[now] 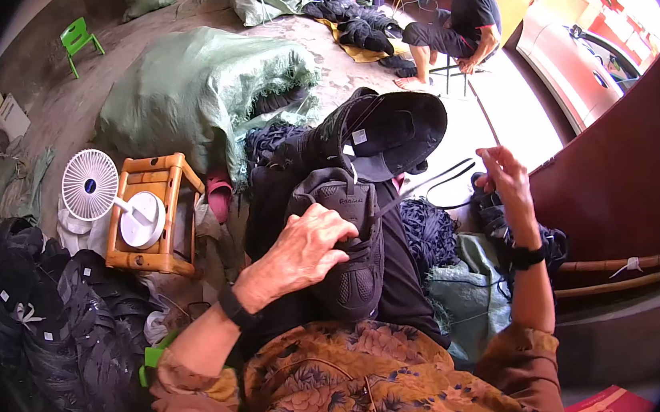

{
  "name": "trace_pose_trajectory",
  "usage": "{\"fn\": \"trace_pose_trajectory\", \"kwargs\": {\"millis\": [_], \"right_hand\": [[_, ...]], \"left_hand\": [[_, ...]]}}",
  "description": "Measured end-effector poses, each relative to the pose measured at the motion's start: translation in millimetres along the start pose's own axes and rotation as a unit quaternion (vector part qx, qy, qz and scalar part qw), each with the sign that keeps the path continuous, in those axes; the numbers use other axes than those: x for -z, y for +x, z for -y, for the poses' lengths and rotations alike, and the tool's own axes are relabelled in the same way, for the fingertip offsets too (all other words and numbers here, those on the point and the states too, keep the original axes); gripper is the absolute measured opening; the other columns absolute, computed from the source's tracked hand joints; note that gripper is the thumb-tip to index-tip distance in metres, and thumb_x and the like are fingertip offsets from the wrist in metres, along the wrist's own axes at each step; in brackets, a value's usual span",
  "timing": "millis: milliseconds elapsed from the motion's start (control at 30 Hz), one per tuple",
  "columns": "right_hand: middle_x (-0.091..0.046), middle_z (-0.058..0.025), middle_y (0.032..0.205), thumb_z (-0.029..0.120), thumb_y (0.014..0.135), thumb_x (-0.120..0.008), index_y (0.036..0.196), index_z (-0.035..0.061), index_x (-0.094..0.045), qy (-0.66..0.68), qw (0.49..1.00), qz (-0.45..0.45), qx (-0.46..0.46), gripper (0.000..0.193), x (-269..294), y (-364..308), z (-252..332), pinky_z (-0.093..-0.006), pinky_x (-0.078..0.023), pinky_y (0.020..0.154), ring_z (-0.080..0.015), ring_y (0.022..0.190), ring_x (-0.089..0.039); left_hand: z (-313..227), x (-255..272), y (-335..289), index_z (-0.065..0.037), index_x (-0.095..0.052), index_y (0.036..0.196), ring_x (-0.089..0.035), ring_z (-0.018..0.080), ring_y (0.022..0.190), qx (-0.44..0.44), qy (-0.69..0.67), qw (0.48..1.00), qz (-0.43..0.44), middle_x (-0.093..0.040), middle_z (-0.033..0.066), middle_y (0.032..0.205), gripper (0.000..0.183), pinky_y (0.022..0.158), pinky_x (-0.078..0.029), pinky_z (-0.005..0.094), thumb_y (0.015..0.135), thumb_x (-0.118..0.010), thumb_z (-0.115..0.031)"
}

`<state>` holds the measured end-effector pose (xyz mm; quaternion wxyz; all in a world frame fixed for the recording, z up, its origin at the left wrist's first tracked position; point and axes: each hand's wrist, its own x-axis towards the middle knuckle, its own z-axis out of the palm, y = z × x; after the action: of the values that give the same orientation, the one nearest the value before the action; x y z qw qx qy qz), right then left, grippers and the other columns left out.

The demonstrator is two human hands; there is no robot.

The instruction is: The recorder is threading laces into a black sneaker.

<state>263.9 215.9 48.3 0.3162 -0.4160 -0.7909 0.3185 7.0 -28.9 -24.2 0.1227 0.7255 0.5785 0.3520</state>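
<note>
A dark grey-black shoe (pixel 349 272) lies on my lap, its toe toward me. My left hand (pixel 310 244) rests across its lacing, fingers curled on the tongue and eyelets. Off to the right, my right hand (pixel 505 175) is raised with thumb and fingers pinched on a black shoelace (pixel 432 183). This lace runs from the shoe's upper toward that hand and hangs in a loose loop. Just beyond the shoe is another black item (pixel 398 130) with a wide open mouth and a white label inside; its exact kind is unclear.
A tangle of dark laces (pixel 430 236) lies right of my lap, above a green woven sack (pixel 472 292). Black shoes (pixel 68 314) are heaped at left, near a white fan (pixel 138 218) on a bamboo stool (pixel 173 170). A large green sack (pixel 189 92) stands ahead; a seated person (pixel 471 14) works beyond.
</note>
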Motion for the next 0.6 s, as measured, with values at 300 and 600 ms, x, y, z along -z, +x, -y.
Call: {"fn": "trace_pose_trajectory", "kwargs": {"millis": [300,600], "right_hand": [[-0.068,-0.0068,0.077,0.009,0.096,-0.057,0.105,0.0019,-0.064,0.203,0.967,0.143,-0.054,0.014,-73.2,-51.6,-25.6,-0.0223,-0.051,0.055,-0.0086,0.060,-0.062],[-0.065,-0.0059,0.073,0.010,0.096,-0.057,0.102,0.0002,-0.060,0.279,0.926,0.249,-0.052,0.011,-123.9,-82.0,29.1,-0.0242,-0.052,0.057,-0.0091,0.062,-0.062]], "left_hand": [[-21.7,6.4,2.4,-0.008,-0.059,0.083,-0.054,0.0190,0.085,-0.044,0.413,0.909,0.039,-0.053,0.0067,0.088,0.009,0.073,-0.040,0.0334,0.080,-0.063,-0.016],[2.8,16.2,5.7,-0.010,-0.056,0.078,-0.047,0.0275,0.093,-0.056,0.197,0.977,0.064,-0.046,0.0095,0.094,0.013,0.075,-0.035,0.0391,0.074,-0.067,-0.014]]}}
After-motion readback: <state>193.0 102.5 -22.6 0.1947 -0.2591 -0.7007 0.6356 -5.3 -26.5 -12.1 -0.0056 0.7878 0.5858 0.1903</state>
